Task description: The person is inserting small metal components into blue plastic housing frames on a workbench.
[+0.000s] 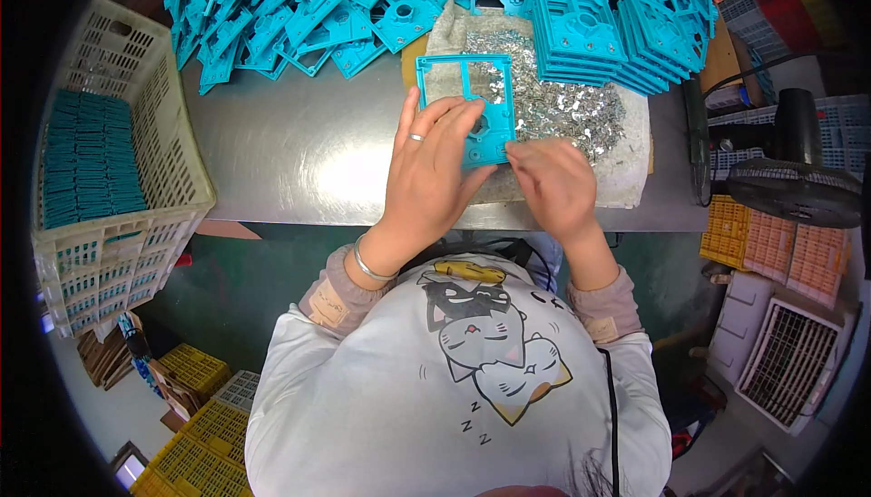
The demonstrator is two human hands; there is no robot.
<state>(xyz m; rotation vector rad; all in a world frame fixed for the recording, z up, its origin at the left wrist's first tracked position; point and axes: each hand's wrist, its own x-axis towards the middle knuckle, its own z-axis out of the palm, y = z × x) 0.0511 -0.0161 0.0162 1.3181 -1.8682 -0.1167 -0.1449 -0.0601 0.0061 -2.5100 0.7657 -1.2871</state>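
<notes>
A teal plastic frame (497,123), with a large opening at its far end and a round hole nearer me, is held over the front of a cloth (626,184). My left hand (425,166) is closed on its left side, fingers lying across it. At the frame's near right corner, the fingertips of my right hand (558,184) are pinched together. Whatever they hold is too small or hidden to make out. Just beyond that hand, many small shiny metal parts (572,107) are spread on the cloth.
Loose teal frames (299,16) are heaped along the far side of the metal table (272,152). Stacked frames (581,34) stand beyond the metal parts. A white crate (172,170) holding teal pieces is at left, a black fan (794,189) at right.
</notes>
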